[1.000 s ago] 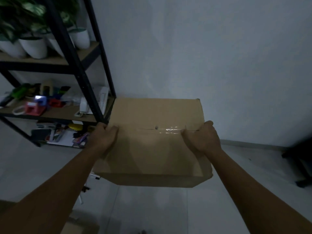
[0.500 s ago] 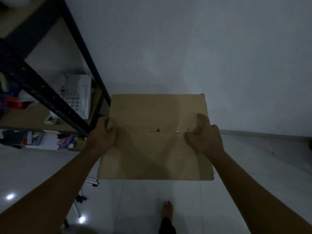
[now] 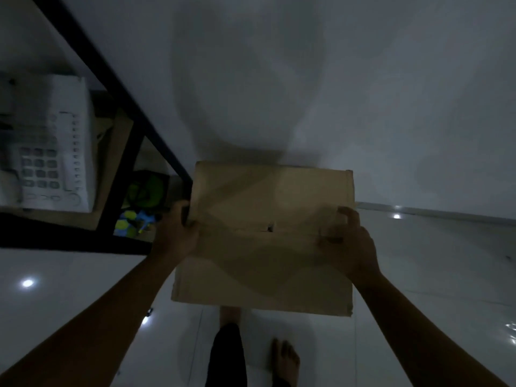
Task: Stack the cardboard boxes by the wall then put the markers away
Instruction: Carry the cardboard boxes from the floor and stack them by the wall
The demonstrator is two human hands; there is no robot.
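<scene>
A brown cardboard box [image 3: 268, 247] with taped top flaps is held in front of me, its far edge close to the white wall [image 3: 307, 79]. My left hand [image 3: 176, 233] grips its left side and my right hand [image 3: 346, 244] grips its right side, thumbs on the top. Whether the box rests on the floor or hangs in the air cannot be told. No markers can be made out in this dim view.
A black metal shelf rack [image 3: 117, 88] stands at the left, right beside the box, with a white desk phone [image 3: 47, 146] on one shelf and coloured items [image 3: 134, 222] below. My bare feet [image 3: 284, 361] stand on the glossy white tiled floor [image 3: 432, 261] under the box.
The box has come down and nearer the wall beside the rack while the view tilted downward. My feet have come into sight. Both hands keep their grip.
</scene>
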